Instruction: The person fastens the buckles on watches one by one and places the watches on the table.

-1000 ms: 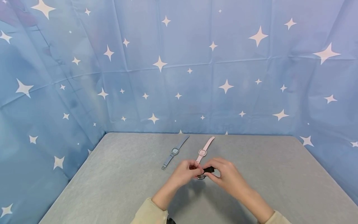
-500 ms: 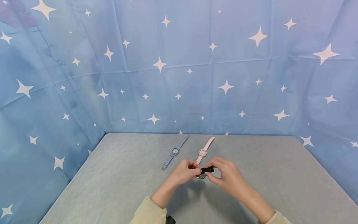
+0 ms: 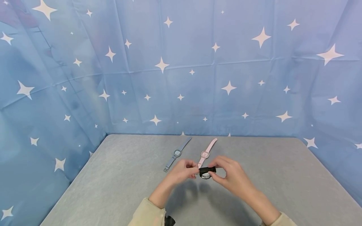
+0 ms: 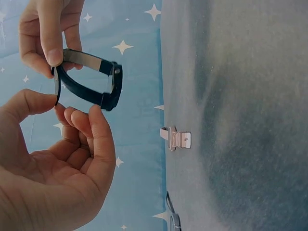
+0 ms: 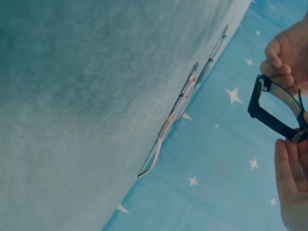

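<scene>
A black-strapped wristwatch (image 3: 207, 170) is held above the table between both hands, its band closed into a loop. My right hand (image 3: 230, 172) pinches the band at the right side, thumb below and fingers above. At the left side, my left hand (image 3: 182, 172) holds the strap's loose end between thumb and fingertips. In the left wrist view the strap loop (image 4: 82, 89) hangs sideways, with the strap tip at the left thumb. In the right wrist view the watch (image 5: 274, 125) lies between the hands, partly cut off by the frame edge.
On the grey table (image 3: 127, 182), behind the hands, a pink watch (image 3: 205, 154) and a light blue watch (image 3: 177, 153) lie stretched out flat, side by side. A blue curtain with white stars (image 3: 181, 78) stands at the table's back edge.
My left hand has shifted slightly left along the strap, so more of the black watch shows. The right hand has barely moved. The pink and blue watches lie still.
</scene>
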`<state>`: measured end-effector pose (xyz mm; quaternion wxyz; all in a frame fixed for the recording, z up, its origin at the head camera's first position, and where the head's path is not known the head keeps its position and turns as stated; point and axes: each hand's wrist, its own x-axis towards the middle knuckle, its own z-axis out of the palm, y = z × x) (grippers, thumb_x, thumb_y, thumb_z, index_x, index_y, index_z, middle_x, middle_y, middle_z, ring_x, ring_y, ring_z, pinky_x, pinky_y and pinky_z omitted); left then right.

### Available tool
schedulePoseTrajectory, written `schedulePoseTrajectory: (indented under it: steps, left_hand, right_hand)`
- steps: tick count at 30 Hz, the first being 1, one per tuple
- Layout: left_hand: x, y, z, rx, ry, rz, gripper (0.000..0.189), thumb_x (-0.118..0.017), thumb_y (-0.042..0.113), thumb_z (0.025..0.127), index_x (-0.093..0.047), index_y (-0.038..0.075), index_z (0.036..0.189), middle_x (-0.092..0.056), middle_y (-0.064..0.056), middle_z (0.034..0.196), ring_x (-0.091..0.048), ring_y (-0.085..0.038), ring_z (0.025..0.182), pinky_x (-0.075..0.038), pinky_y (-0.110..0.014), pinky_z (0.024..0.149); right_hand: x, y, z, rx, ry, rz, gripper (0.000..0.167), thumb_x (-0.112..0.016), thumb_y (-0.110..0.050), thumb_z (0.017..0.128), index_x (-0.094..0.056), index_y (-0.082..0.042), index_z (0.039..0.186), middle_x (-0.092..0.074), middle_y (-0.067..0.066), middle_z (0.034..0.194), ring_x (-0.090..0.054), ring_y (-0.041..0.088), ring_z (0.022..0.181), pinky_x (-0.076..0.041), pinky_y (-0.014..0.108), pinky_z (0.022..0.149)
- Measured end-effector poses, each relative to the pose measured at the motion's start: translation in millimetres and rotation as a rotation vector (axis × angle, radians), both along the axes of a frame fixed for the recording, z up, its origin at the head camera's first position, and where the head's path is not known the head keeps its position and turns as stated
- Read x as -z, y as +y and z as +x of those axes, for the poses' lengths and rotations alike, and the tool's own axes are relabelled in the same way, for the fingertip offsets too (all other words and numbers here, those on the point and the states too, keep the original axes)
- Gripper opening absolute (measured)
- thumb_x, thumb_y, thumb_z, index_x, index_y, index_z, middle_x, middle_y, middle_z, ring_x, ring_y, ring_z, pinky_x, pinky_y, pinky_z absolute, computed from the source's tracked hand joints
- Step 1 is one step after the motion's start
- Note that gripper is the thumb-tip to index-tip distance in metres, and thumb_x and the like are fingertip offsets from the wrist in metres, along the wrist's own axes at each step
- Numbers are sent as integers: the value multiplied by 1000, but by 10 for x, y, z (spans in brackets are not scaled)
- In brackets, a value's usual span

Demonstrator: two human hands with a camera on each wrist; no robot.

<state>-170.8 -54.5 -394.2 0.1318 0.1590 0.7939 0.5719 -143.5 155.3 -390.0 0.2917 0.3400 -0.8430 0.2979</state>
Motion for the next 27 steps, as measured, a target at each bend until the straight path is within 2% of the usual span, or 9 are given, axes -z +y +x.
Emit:
schedulePoseTrajectory:
  steps: [9, 16, 19, 22, 27]
  left_hand:
    - [29, -24, -4, 6, -42, 27, 15, -58, 9, 86, -63, -4, 88, -58, -1, 75, -58, -6, 66, -57, -25, 72]
    - [33, -29, 25, 20, -60, 62, 19, -58, 12, 92, -64, -6, 98, -63, -6, 87, -61, -8, 73, -60, -31, 80]
    - [31, -30, 37, 14, -47, 51, 20, -60, 14, 93, -64, -3, 101, -65, -5, 91, -62, -9, 78, -59, -35, 83]
    - [40, -30, 31, 3, -13, 30, 19, -64, 16, 91, -65, 1, 103, -66, -4, 95, -60, -10, 83, -55, -32, 81]
    - [78, -49, 15, 25, 51, 21, 25, -70, 15, 86, -66, 2, 108, -69, -16, 106, -62, -13, 95, -50, -29, 83]
  right_hand:
    - [9, 8, 13, -29, -29, -25, 29, -84, -2, 75, -72, -21, 94, -65, -15, 92, -67, 1, 82, -52, 11, 77]
    - [32, 10, 5, -44, 23, -81, 33, -83, 3, 74, -76, -20, 96, -67, -10, 94, -64, 3, 79, -49, 8, 71]
    - [39, 13, 2, -35, 31, -97, 32, -83, 4, 74, -76, -19, 95, -67, -9, 94, -66, 5, 79, -52, 8, 73]
    - [42, 26, -2, -17, 4, -103, 30, -82, 4, 75, -76, -17, 95, -67, -10, 95, -68, 5, 80, -53, 9, 76]
    - [41, 46, 0, -2, -28, -114, 27, -81, 3, 76, -75, -16, 95, -67, -10, 96, -67, 4, 82, -53, 9, 76]
